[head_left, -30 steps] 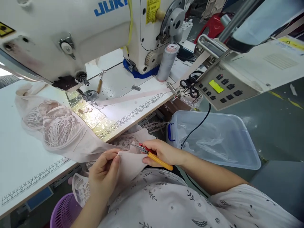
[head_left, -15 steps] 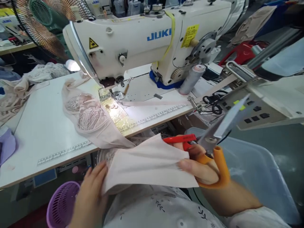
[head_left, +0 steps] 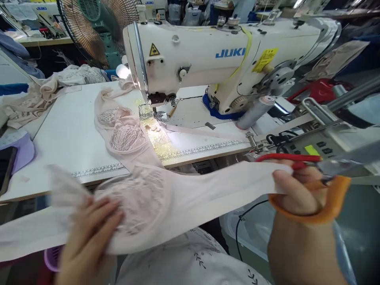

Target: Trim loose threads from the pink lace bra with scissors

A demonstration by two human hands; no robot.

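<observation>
My right hand grips orange and red scissors and also pinches the right end of a pale pink lace bra piece. The fabric is stretched wide across my lap, below the table's front edge. My left hand holds its lace cup part at the lower left, blurred by motion. A second pink lace bra lies on the white sewing table, trailing under the needle of the white JUKI sewing machine.
A grey thread cone stands right of the machine. A control panel and black scissors sit at the right. More fabric is piled at the back left beside a fan. A purple basket sits at lower left.
The view has tilted up. My hands moved apart and pulled the pink piece out wide; the right hand with the scissors went right, the left hand slid left onto the lace cup.
</observation>
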